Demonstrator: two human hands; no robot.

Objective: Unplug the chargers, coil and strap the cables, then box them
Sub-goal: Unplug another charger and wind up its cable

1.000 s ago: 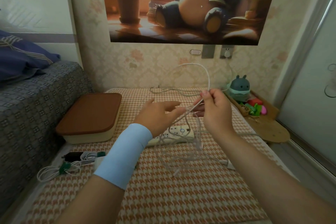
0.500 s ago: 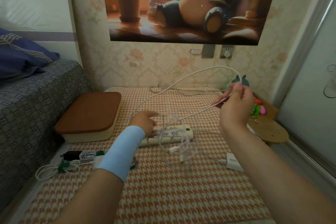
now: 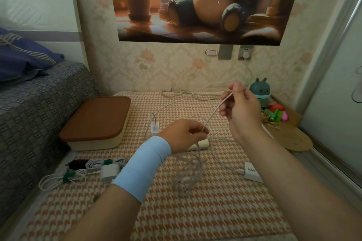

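A person's two bare hands work a white cable (image 3: 213,113) above a checked tablecloth (image 3: 195,211), to the right of a cream box (image 3: 96,121) with a brown lid. The left hand (image 3: 183,135), with a pale blue wristband (image 3: 145,164), has its fingers curled round the cable. Blurred loops hang below it. The right hand (image 3: 241,107), farther right of the box and higher, pinches the same cable between thumb and forefinger. Half a second earlier the hands were wider apart and a tall arc of cable rose over the right hand. Now the left hand has moved away from the box towards the right hand, the arc is gone, and the cable runs nearly straight between them. A power strip (image 3: 199,145) shows just past the left hand. A white 90W charger (image 3: 251,172) lies well right of the box. In front of the box lie strapped cable bundles (image 3: 78,174) with green ties.
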